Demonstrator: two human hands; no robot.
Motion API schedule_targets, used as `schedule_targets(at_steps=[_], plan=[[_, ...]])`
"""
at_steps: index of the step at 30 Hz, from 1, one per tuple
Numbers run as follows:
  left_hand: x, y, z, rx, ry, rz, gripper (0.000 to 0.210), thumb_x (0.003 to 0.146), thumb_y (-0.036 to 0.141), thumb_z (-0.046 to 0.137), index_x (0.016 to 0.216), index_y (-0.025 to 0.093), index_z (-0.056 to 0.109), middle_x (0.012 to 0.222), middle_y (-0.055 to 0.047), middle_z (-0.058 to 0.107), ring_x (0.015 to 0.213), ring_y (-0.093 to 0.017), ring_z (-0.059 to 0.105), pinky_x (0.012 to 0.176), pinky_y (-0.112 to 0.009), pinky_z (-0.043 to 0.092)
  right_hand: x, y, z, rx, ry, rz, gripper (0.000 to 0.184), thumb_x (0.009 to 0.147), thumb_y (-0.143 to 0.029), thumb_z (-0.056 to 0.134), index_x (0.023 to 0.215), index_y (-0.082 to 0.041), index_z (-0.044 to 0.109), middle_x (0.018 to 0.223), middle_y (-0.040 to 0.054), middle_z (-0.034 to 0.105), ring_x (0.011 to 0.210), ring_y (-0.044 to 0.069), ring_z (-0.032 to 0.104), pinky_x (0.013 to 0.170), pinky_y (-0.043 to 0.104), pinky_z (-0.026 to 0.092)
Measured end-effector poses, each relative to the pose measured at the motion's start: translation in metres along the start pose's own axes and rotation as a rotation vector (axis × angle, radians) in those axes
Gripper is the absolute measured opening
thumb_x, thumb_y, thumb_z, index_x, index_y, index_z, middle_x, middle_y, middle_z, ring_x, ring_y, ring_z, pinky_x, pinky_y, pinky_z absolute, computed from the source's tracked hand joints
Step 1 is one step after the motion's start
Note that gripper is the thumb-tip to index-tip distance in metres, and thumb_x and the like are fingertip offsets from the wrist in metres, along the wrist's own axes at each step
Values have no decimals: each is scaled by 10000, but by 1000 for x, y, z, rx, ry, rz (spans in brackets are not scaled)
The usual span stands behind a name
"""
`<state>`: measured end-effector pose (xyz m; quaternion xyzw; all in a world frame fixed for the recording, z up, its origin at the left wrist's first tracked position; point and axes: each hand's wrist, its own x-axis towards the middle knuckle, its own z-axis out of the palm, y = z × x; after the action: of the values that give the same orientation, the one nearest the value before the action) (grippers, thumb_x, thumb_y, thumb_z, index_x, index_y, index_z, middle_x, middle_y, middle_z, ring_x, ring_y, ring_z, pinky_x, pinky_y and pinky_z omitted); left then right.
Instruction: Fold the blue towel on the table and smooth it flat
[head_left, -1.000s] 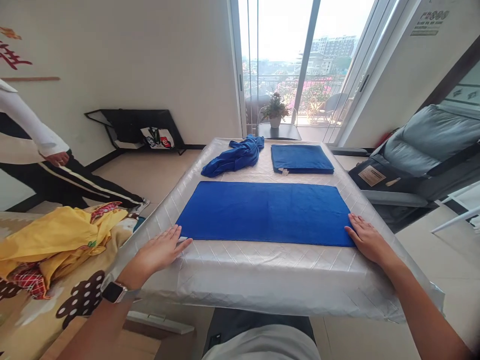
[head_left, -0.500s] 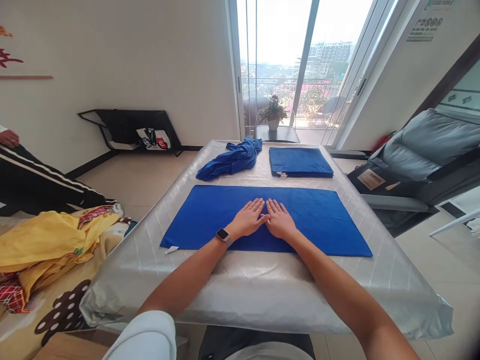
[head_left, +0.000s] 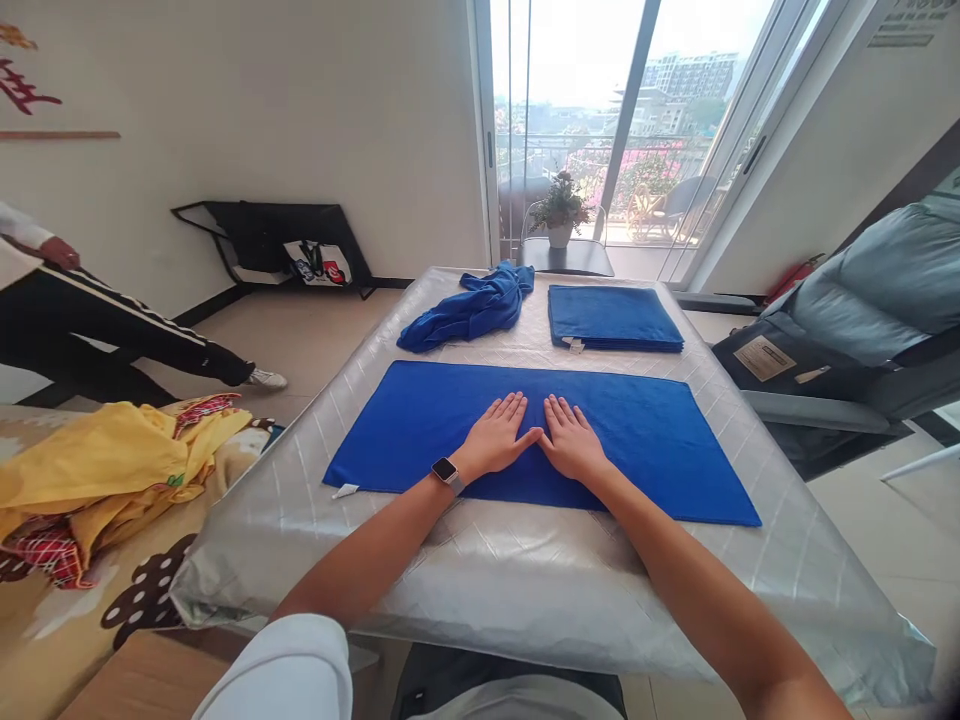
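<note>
A blue towel (head_left: 652, 440) lies spread flat across the table, with a small white tag at its near left corner. My left hand (head_left: 495, 435), a watch on its wrist, rests palm down on the towel's middle, fingers stretched out. Beside it my right hand (head_left: 571, 437) lies flat on the same towel, also open. The thumbs come close together or touch, while the fingertips stay a little apart. Behind the towel sit a crumpled blue cloth (head_left: 472, 308) on the left and a stack of folded blue towels (head_left: 615, 318) on the right.
A silver cover (head_left: 480, 570) drapes the table. Yellow clothing (head_left: 112, 450) is heaped at left, near a standing person (head_left: 97, 310). A grey armchair (head_left: 847, 340) stands at right. Beyond the table a potted plant (head_left: 560, 210) sits on a chair before the glass door.
My hands have parted slightly, the right one moving right over the towel. The view has shifted a little, and the person at left now shows more, including a shoe.
</note>
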<state>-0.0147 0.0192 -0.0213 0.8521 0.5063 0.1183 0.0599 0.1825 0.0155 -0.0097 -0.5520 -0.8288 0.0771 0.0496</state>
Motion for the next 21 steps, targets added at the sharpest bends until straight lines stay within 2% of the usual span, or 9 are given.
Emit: schedule_targets(at_steps=[4,8,12,16,19,21], plan=[[-7,-13,-8,13,-26,-66,934,1021,747,173,1636,56,299,1707,-183,252,1605,-287,197,1315,-461,168,-2,9,-1,-4,13,34,825,1058,-655,135,1678,-123,252,1733,125,214,1612,268,167,1309,483,147],[-28,-49,-20,40,-22,-140,939,1011,762,171,1631,71,317,1699,-192,274,1598,-293,218,1307,-472,175,-9,37,-7,-39,10,73,816,1065,-630,164,1670,-91,254,1735,132,207,1614,263,157,1311,480,135],[-65,-108,-35,104,-4,-299,960,1007,761,149,1625,44,313,1693,-215,277,1594,-310,227,1296,-494,199,-34,98,-13,-71,41,162,792,1057,-620,187,1666,-124,283,1729,119,243,1608,263,184,1306,492,165],[-108,-164,-50,141,21,-484,967,1005,748,132,1622,23,301,1690,-230,278,1584,-335,253,1276,-511,250,-71,175,-16,-98,84,316,828,1042,-600,184,1652,-52,292,1721,159,256,1601,295,209,1303,499,193],[-129,-186,-55,141,49,-581,963,1007,734,122,1620,10,292,1689,-231,286,1578,-335,274,1272,-503,262,-91,215,-17,-107,100,388,840,1038,-574,162,1644,-3,279,1713,186,270,1595,300,234,1302,488,217],[-134,-191,-55,146,51,-599,958,1009,725,126,1622,5,281,1691,-228,283,1580,-330,272,1275,-494,259,-97,226,-18,-103,100,406,839,1039,-571,150,1646,-3,271,1715,182,274,1596,290,235,1304,472,222]])
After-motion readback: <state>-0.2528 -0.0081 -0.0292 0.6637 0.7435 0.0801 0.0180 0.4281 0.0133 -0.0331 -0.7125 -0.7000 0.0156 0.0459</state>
